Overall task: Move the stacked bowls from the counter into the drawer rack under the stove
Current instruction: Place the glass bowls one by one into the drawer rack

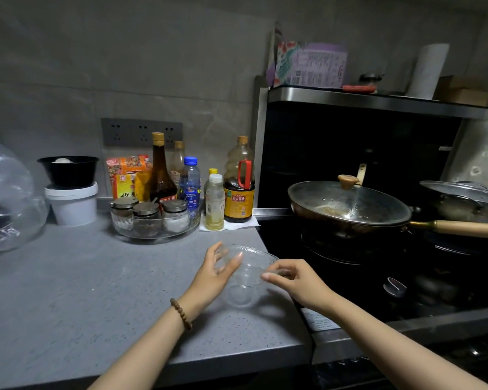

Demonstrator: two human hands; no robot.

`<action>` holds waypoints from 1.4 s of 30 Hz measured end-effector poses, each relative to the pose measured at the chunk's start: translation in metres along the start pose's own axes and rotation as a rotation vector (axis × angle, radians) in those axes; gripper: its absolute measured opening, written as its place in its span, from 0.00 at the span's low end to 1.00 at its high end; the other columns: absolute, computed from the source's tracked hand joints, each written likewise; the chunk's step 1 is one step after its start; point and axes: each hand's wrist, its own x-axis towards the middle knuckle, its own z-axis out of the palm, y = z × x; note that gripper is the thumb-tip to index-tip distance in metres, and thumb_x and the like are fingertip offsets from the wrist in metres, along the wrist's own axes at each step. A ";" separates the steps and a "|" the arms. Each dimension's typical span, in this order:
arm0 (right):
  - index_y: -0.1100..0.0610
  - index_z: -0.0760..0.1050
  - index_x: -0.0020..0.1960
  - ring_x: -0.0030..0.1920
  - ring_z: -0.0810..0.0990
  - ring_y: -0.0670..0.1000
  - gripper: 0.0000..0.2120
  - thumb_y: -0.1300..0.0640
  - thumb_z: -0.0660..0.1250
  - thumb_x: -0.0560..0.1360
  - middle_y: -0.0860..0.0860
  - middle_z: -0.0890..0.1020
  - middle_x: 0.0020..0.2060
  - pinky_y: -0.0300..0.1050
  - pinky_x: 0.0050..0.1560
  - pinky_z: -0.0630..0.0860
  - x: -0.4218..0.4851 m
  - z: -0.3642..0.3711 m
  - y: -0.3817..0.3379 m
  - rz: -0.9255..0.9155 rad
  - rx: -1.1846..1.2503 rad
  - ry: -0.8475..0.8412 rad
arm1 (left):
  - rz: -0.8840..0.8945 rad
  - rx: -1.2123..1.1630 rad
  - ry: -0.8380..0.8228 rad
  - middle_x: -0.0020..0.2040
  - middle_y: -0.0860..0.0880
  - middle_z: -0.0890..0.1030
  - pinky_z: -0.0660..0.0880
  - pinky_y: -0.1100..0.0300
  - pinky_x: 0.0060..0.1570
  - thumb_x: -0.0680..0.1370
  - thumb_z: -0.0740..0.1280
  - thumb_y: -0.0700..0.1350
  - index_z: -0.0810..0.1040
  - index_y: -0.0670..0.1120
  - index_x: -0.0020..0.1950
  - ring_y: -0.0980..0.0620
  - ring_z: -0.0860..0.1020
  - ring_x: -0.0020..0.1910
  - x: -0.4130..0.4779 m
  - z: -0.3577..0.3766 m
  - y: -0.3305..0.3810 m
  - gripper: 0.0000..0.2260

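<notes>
A stack of clear glass bowls [247, 277] stands on the grey counter [96, 291] near its right edge, next to the stove. My left hand [216, 273] is at the stack's left side, fingers spread and slightly curved against the rim. My right hand [293, 280] is at the right side, its thumb and fingers pinching the rim. A bead bracelet sits on my left wrist. The drawer rack under the stove shows only as a dark strip [462, 358] at the bottom right.
A glass tray of spice jars [155, 223] and several sauce bottles [238, 190] stand behind the bowls. A lidded wok [347, 206] with a wooden handle and a steel pot [468, 201] sit on the stove. A white tub [72, 204] and plastic bag [6, 198] are at left.
</notes>
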 end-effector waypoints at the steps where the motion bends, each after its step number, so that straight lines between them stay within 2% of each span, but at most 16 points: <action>1: 0.64 0.81 0.41 0.39 0.76 0.50 0.11 0.55 0.71 0.72 0.61 0.81 0.36 0.42 0.44 0.71 -0.004 -0.006 -0.003 -0.001 0.035 0.011 | 0.011 -0.018 -0.021 0.75 0.46 0.60 0.68 0.56 0.65 0.65 0.68 0.67 0.52 0.53 0.75 0.54 0.67 0.66 -0.001 0.006 0.006 0.45; 3: 0.64 0.80 0.42 0.41 0.77 0.49 0.12 0.55 0.70 0.73 0.60 0.81 0.36 0.41 0.45 0.72 -0.013 -0.019 -0.009 0.014 0.101 0.035 | 0.041 -0.047 -0.056 0.76 0.44 0.58 0.67 0.48 0.68 0.58 0.68 0.72 0.50 0.59 0.74 0.49 0.65 0.71 -0.002 0.022 0.016 0.51; 7: 0.61 0.80 0.44 0.44 0.80 0.45 0.11 0.53 0.66 0.76 0.49 0.82 0.39 0.39 0.47 0.78 -0.037 -0.050 -0.013 0.096 0.172 0.056 | 0.141 -0.085 -0.059 0.76 0.44 0.57 0.67 0.41 0.66 0.55 0.67 0.75 0.50 0.68 0.68 0.45 0.63 0.72 -0.001 0.069 0.028 0.47; 9: 0.62 0.79 0.47 0.45 0.80 0.45 0.11 0.53 0.65 0.77 0.48 0.82 0.40 0.39 0.47 0.79 -0.052 -0.070 -0.010 0.146 0.185 0.072 | 0.143 -0.155 -0.081 0.74 0.45 0.61 0.73 0.44 0.62 0.55 0.69 0.74 0.52 0.67 0.68 0.47 0.68 0.69 0.000 0.095 0.032 0.46; 11: 0.61 0.79 0.48 0.46 0.80 0.44 0.12 0.53 0.64 0.77 0.48 0.82 0.41 0.40 0.49 0.79 -0.070 -0.092 -0.005 0.183 0.166 0.087 | 0.140 -0.197 -0.130 0.72 0.45 0.65 0.79 0.52 0.54 0.58 0.70 0.71 0.53 0.67 0.67 0.51 0.73 0.63 0.000 0.122 0.036 0.43; 14: 0.54 0.80 0.45 0.47 0.81 0.43 0.11 0.50 0.62 0.77 0.45 0.83 0.42 0.42 0.49 0.79 -0.103 -0.125 0.005 0.215 0.115 0.109 | 0.139 -0.212 -0.200 0.70 0.48 0.67 0.77 0.50 0.57 0.60 0.70 0.70 0.52 0.68 0.67 0.54 0.73 0.63 -0.004 0.165 0.041 0.41; 16: 0.54 0.82 0.44 0.46 0.82 0.42 0.14 0.46 0.62 0.76 0.45 0.84 0.42 0.38 0.47 0.79 -0.126 -0.147 0.012 0.211 0.062 0.128 | 0.113 -0.246 -0.253 0.68 0.51 0.69 0.76 0.50 0.58 0.58 0.70 0.71 0.53 0.69 0.65 0.54 0.73 0.62 -0.009 0.196 0.046 0.41; 20: 0.62 0.80 0.51 0.43 0.78 0.41 0.33 0.33 0.60 0.69 0.60 0.83 0.47 0.35 0.43 0.73 -0.174 -0.193 0.035 0.280 -0.137 0.175 | 0.035 -0.281 -0.320 0.65 0.51 0.72 0.74 0.49 0.61 0.55 0.70 0.72 0.55 0.64 0.66 0.51 0.75 0.62 -0.024 0.263 0.047 0.44; 22: 0.54 0.82 0.51 0.43 0.79 0.38 0.32 0.29 0.59 0.66 0.54 0.85 0.46 0.34 0.47 0.73 -0.199 -0.211 0.046 0.339 -0.177 0.172 | -0.015 -0.326 -0.369 0.64 0.50 0.74 0.76 0.51 0.59 0.55 0.70 0.70 0.56 0.63 0.66 0.53 0.77 0.60 -0.032 0.296 0.042 0.43; 24: 0.46 0.84 0.47 0.47 0.83 0.44 0.24 0.31 0.60 0.69 0.49 0.87 0.44 0.46 0.51 0.76 -0.223 -0.224 0.057 0.373 -0.161 0.167 | -0.078 -0.346 -0.438 0.64 0.51 0.75 0.78 0.49 0.55 0.54 0.71 0.71 0.56 0.64 0.67 0.51 0.78 0.58 -0.041 0.325 0.035 0.45; 25: 0.48 0.84 0.47 0.47 0.84 0.49 0.23 0.33 0.60 0.71 0.52 0.86 0.43 0.53 0.51 0.76 -0.235 -0.229 0.062 0.385 -0.154 0.166 | -0.101 -0.325 -0.473 0.64 0.51 0.75 0.79 0.48 0.54 0.54 0.71 0.72 0.55 0.65 0.67 0.51 0.78 0.58 -0.045 0.339 0.031 0.46; 28: 0.59 0.82 0.50 0.35 0.80 0.52 0.28 0.35 0.61 0.71 0.55 0.84 0.36 0.49 0.41 0.74 -0.263 -0.243 0.079 0.395 -0.174 0.143 | -0.127 -0.246 -0.574 0.64 0.52 0.74 0.80 0.50 0.50 0.57 0.68 0.74 0.55 0.66 0.67 0.51 0.80 0.56 -0.057 0.376 0.017 0.43; 31: 0.62 0.82 0.52 0.48 0.84 0.52 0.21 0.46 0.63 0.73 0.56 0.86 0.46 0.43 0.52 0.79 -0.285 -0.253 0.103 0.403 -0.059 0.131 | -0.196 -0.254 -0.640 0.58 0.51 0.77 0.82 0.55 0.41 0.58 0.69 0.72 0.55 0.64 0.67 0.53 0.83 0.47 -0.068 0.407 0.001 0.42; 36: 0.62 0.81 0.49 0.44 0.85 0.49 0.10 0.57 0.67 0.72 0.54 0.86 0.43 0.38 0.47 0.80 -0.306 -0.254 0.153 0.466 0.151 0.172 | -0.322 -0.168 -0.675 0.63 0.49 0.75 0.77 0.47 0.56 0.56 0.68 0.73 0.54 0.60 0.71 0.48 0.80 0.56 -0.075 0.444 -0.040 0.49; 38: 0.58 0.81 0.46 0.41 0.85 0.46 0.05 0.62 0.66 0.74 0.52 0.86 0.40 0.35 0.44 0.79 -0.308 -0.252 0.172 0.502 0.200 0.187 | -0.361 -0.177 -0.693 0.65 0.50 0.73 0.76 0.46 0.58 0.59 0.67 0.72 0.54 0.60 0.71 0.48 0.79 0.57 -0.075 0.454 -0.058 0.45; 42: 0.60 0.80 0.50 0.39 0.84 0.45 0.07 0.65 0.64 0.76 0.55 0.85 0.42 0.35 0.43 0.80 -0.306 -0.252 0.205 0.600 0.240 0.215 | -0.400 -0.152 -0.709 0.67 0.48 0.73 0.79 0.49 0.54 0.61 0.65 0.71 0.54 0.58 0.73 0.50 0.78 0.58 -0.069 0.467 -0.092 0.45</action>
